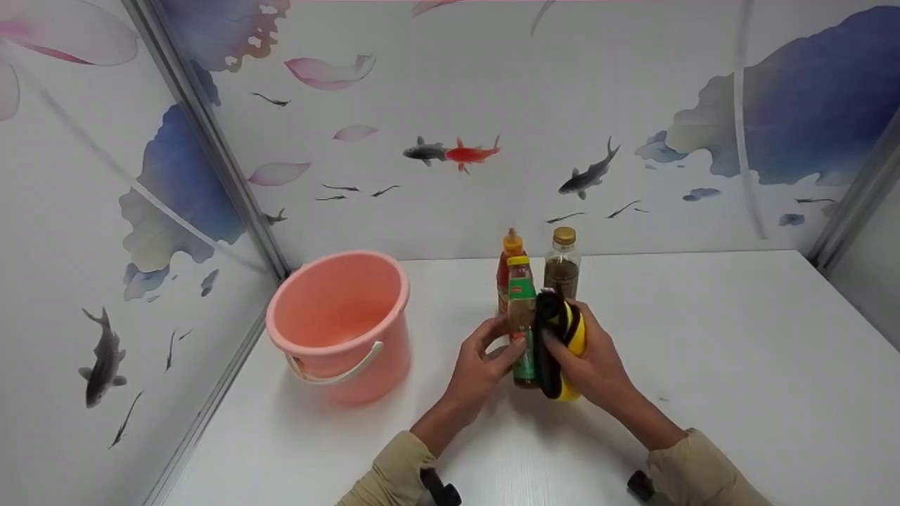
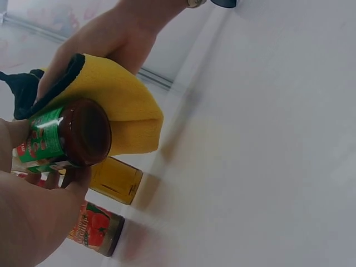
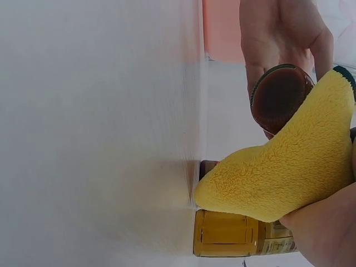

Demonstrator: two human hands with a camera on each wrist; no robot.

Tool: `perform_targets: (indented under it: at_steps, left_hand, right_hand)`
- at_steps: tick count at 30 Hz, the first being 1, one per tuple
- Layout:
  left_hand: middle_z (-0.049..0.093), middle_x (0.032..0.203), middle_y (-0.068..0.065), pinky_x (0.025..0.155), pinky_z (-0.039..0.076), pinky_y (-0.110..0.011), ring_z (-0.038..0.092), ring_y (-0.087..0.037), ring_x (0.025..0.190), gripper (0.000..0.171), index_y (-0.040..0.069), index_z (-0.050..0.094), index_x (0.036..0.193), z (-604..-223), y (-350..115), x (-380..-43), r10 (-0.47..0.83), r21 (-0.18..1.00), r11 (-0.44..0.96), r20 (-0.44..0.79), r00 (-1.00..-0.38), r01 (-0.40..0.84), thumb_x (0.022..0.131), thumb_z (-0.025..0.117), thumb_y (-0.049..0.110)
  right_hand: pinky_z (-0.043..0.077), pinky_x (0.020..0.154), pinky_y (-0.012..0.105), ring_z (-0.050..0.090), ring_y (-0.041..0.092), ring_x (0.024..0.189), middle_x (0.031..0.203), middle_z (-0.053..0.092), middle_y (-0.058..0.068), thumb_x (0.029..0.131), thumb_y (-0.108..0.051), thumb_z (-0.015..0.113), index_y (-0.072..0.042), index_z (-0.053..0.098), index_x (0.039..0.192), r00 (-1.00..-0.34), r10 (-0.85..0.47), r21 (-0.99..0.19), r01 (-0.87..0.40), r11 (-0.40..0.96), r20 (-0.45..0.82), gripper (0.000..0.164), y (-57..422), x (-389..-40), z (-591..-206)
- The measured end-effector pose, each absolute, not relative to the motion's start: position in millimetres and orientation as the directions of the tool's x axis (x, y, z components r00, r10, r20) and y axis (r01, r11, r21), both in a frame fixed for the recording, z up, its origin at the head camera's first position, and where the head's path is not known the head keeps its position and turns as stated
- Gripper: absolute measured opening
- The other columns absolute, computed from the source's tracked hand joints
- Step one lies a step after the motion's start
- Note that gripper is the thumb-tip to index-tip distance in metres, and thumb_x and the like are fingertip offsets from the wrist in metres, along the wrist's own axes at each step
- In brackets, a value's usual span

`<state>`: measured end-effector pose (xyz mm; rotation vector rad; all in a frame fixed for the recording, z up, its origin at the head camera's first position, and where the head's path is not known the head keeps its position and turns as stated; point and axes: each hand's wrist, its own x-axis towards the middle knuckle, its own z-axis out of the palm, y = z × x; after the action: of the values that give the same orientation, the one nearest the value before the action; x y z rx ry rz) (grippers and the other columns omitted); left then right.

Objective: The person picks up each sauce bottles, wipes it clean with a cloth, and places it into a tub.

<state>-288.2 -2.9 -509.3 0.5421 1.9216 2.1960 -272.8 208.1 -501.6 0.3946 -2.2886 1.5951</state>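
My left hand grips a glass sauce bottle with a green label and yellow cap, held up off the table. In the left wrist view the dark base of that bottle faces the camera. My right hand holds a folded cloth, yellow and fluffy on one side with black on the other, against the bottle's right side. Behind stand a red sauce bottle with an orange nozzle cap, partly hidden, and a clear bottle with a gold cap and amber contents.
A pink bucket with a white handle stands on the white table to the left. Printed wall panels enclose the table at the back and sides.
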Motion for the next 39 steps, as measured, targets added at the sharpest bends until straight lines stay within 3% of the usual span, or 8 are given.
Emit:
perform_targets:
  at_steps: [14,25,39]
  left_hand:
    - [0.062,0.144,-0.007,0.101,0.063,-0.041,0.066,-0.022,0.125,0.05,0.023,0.062,0.152,-511.7,-4.3,-289.3,0.42,0.986,-0.143,0.136,-0.897,0.083,0.104,0.075,0.027]
    - [0.063,0.139,-0.011,0.096,0.065,-0.044,0.07,-0.024,0.127,0.055,0.022,0.055,0.155,-512.8,-3.2,-286.9,0.459,0.985,-0.174,0.089,-0.884,0.009,0.105,0.075,0.029]
    - [0.064,0.143,-0.01,0.102,0.063,-0.044,0.069,-0.028,0.13,0.055,0.021,0.057,0.153,-513.1,-1.9,-282.9,0.49,0.992,-0.127,0.086,-0.867,0.026,0.102,0.077,0.024]
  right_hand:
    - [0.059,0.09,0.024,0.066,0.021,0.099,0.121,0.069,0.002,0.104,-0.022,0.075,-0.018,0.052,0.149,-0.907,-0.01,-0.846,-0.396,0.357,0.421,0.051,210.8,-272.6,-499.8]
    - [0.06,0.091,0.022,0.067,0.02,0.101,0.124,0.069,0.001,0.104,-0.022,0.075,-0.018,0.053,0.149,-0.89,0.002,-0.837,-0.428,0.342,0.456,0.05,213.3,-273.6,-498.2]
    - [0.06,0.092,0.023,0.067,0.021,0.102,0.127,0.069,0.001,0.105,-0.022,0.074,-0.019,0.053,0.149,-0.887,-0.002,-0.836,-0.435,0.335,0.461,0.049,215.3,-273.2,-496.0]
